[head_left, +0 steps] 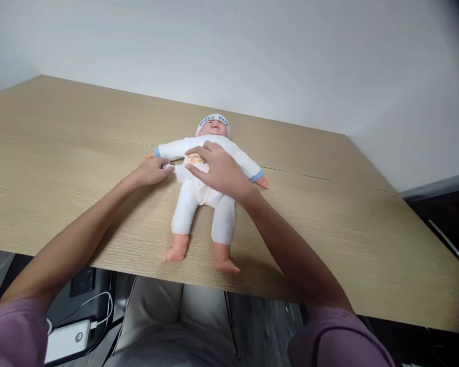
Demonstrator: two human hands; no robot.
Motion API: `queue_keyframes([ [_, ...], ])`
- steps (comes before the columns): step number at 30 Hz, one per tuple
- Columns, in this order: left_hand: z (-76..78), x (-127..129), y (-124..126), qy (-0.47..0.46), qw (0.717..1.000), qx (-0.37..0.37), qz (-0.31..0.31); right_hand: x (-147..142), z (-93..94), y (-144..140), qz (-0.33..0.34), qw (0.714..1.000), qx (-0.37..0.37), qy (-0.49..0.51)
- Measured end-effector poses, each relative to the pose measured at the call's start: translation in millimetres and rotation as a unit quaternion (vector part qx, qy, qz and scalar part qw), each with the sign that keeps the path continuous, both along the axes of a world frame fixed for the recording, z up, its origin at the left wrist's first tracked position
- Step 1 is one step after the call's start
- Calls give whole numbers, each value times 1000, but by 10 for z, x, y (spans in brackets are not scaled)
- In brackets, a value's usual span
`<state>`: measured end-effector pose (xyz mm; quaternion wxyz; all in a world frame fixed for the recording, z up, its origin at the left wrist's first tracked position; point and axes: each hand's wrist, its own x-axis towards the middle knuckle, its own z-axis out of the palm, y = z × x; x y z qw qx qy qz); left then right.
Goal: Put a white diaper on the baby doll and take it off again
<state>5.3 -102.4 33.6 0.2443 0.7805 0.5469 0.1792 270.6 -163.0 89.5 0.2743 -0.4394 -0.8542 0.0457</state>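
Observation:
A baby doll [222,224] lies on its back on the table, its head away from me and its feet near the front edge. It wears a white suit with blue cuffs and a white cap with blue lettering. Around its hips is a white diaper [208,196] with a coloured print at the waist. My left hand [153,171] pinches a diaper tab [171,167] drawn out at the doll's side, left in view. Over the doll's belly my right hand [220,168] rests at the diaper's front waist, its fingers spread and partly hiding the print.
The wooden table [80,137] has thin seams across its surface and meets a pale wall [229,56] behind. Below the front edge, at left, a white power bank [68,340] with a cable lies on a black seat [95,285].

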Motion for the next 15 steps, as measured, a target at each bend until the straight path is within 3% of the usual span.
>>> queue_keyframes([
  [4,133,53,-35,-141,989,-36,-4,-145,10,89,-51,992,-54,-106],
  [8,185,252,-53,-222,974,-46,-6,-218,-19,96,-63,986,-61,-141],
  [15,183,556,-6,-239,969,-40,-55,-124,-93,199,-42,994,-104,-4],
])
